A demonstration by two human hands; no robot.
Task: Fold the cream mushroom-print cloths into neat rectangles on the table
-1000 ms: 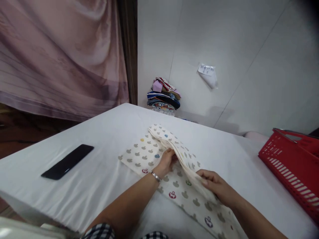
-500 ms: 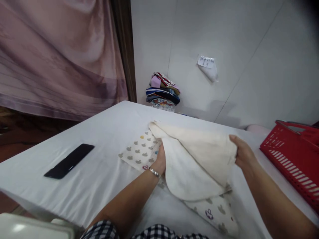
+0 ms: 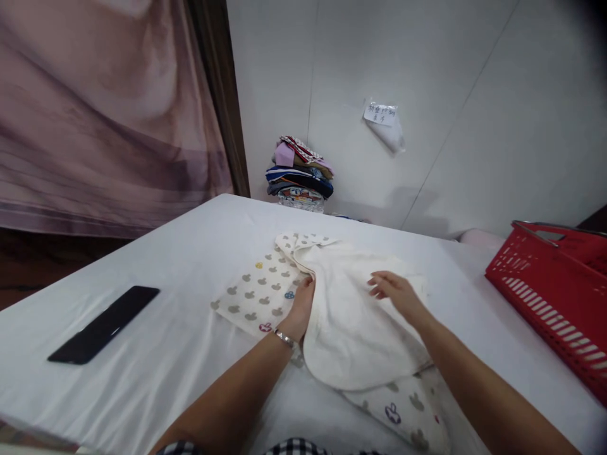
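A cream-white cloth (image 3: pixel 360 328) printed with grey apples and a few coloured figures lies partly folded on the white-covered table. Its plain side faces up in the middle, while the printed side shows at the left, along the far edge and at the near right corner. My left hand (image 3: pixel 301 308), with a silver bracelet on the wrist, holds the folded edge at the cloth's middle; its fingers are mostly tucked under the fabric. Over the plain part, my right hand (image 3: pixel 394 292) hovers with its fingers apart and nothing in them.
A black flat slab (image 3: pixel 104 325) lies at the left of the white table (image 3: pixel 190 253). To the right stands a red plastic basket (image 3: pixel 550 291). Folded clothes (image 3: pixel 300 170) are stacked beyond the far edge, by a wall with a paper note (image 3: pixel 380 115). A pink curtain (image 3: pixel 109 114) hangs at the left.
My right hand has let go of the cloth's raised right edge and moved left above it. That flap now lies flatter. My left hand stays at the fold.
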